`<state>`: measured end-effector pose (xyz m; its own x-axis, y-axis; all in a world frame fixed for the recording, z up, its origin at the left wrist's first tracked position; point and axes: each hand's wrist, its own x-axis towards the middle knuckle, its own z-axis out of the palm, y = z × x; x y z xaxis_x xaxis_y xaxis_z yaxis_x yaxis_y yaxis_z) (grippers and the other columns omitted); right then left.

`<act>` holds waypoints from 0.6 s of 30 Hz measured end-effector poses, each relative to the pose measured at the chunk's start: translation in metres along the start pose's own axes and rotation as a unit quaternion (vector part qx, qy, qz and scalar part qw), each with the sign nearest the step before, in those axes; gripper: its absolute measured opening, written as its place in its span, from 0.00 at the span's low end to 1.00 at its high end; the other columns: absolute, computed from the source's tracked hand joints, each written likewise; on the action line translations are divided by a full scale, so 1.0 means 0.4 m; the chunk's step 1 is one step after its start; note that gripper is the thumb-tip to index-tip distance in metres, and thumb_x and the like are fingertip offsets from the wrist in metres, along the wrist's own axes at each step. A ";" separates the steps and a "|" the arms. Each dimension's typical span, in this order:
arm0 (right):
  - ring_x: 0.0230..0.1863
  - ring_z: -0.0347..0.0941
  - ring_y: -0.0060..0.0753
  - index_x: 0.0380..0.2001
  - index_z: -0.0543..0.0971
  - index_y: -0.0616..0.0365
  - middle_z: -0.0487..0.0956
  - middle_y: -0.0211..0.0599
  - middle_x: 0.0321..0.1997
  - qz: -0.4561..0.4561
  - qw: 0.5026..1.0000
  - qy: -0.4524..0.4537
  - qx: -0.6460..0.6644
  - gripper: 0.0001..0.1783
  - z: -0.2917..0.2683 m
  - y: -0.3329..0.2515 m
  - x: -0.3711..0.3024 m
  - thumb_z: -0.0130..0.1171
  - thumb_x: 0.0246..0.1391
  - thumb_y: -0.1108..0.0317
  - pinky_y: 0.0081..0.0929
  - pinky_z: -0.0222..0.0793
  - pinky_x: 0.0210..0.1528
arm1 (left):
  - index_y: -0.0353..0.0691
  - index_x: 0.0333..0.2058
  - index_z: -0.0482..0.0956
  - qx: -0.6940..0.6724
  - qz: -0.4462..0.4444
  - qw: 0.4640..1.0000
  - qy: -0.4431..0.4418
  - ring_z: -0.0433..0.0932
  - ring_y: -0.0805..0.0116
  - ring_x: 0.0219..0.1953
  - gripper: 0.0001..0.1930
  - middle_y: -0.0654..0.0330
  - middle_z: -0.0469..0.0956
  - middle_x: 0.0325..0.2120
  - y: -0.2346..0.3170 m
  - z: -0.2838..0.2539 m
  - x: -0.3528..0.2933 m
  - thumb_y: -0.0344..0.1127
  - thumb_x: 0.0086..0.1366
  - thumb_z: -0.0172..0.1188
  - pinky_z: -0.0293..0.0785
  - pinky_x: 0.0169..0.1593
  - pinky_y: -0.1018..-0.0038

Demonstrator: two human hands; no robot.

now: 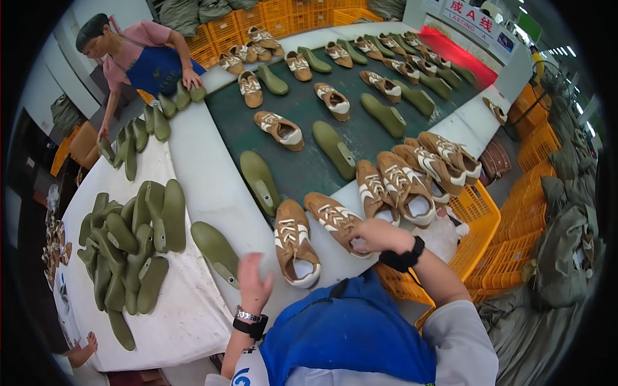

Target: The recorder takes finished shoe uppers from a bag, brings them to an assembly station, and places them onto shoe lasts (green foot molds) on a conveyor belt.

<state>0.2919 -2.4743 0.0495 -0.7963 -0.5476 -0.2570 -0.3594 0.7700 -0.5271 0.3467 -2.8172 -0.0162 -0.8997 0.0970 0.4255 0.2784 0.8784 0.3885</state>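
My left hand (255,281) is held up with its fingers stretched out, holding nothing, just beside a green shoe last (215,252) on the white table edge. The fingers of my right hand (381,237) are closed at the heel opening of a brown sneaker (331,215) with white stripes, whose toe points away from me. Between my hands stands another brown sneaker (294,241), apart from both. To the right of my right hand, several more sneakers (405,183) are lined up close together. My fingertips partly hide the held shoe's heel.
A heap of green lasts (122,248) lies on a white cloth (193,321) at left. A dark green belt (293,164) carries sneakers and lasts. Orange crates (476,225) stand at right. A co-worker (145,55) handles lasts at far left; another person's hand (84,350) shows lower left.
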 end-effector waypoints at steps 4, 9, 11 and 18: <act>0.37 0.74 0.44 0.39 0.77 0.53 0.77 0.38 0.34 0.081 0.995 0.028 -0.059 0.19 0.117 0.010 -0.133 0.62 0.39 0.64 0.38 0.71 0.38 | 0.35 0.43 0.73 -0.156 0.081 0.951 -0.253 0.65 0.45 0.51 0.23 0.48 0.69 0.47 0.082 0.016 0.023 0.38 0.48 0.65 0.62 0.54 0.59; 0.35 0.74 0.43 0.39 0.76 0.54 0.75 0.38 0.32 0.063 0.984 0.160 -0.046 0.16 0.153 -0.038 -0.123 0.58 0.43 0.68 0.36 0.72 0.34 | 0.34 0.43 0.72 -0.231 -0.049 0.956 -0.177 0.68 0.49 0.49 0.24 0.48 0.69 0.45 0.051 0.080 0.013 0.39 0.49 0.66 0.66 0.52 0.62; 0.34 0.75 0.44 0.38 0.76 0.56 0.74 0.40 0.32 0.026 0.979 0.202 -0.017 0.13 0.155 -0.058 -0.078 0.55 0.46 0.69 0.37 0.72 0.34 | 0.34 0.44 0.71 -0.196 -0.037 0.963 -0.179 0.67 0.48 0.49 0.25 0.47 0.69 0.45 0.042 0.110 0.036 0.39 0.48 0.66 0.66 0.52 0.62; 0.41 0.73 0.49 0.54 0.64 0.58 0.73 0.46 0.44 -0.014 0.997 0.076 0.015 0.36 0.212 -0.112 0.148 0.63 0.42 0.56 0.39 0.71 0.39 | 0.31 0.46 0.72 -0.128 -0.030 0.984 -0.122 0.79 0.52 0.31 0.21 0.43 0.78 0.30 0.073 0.137 0.087 0.32 0.53 0.59 0.75 0.37 0.65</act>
<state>0.3020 -2.5689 -0.0108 -0.8515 -0.5112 -0.1171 -0.3701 0.7439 -0.5564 0.3050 -2.7624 -0.0347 -0.9624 0.1848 0.1990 0.2694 0.7422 0.6136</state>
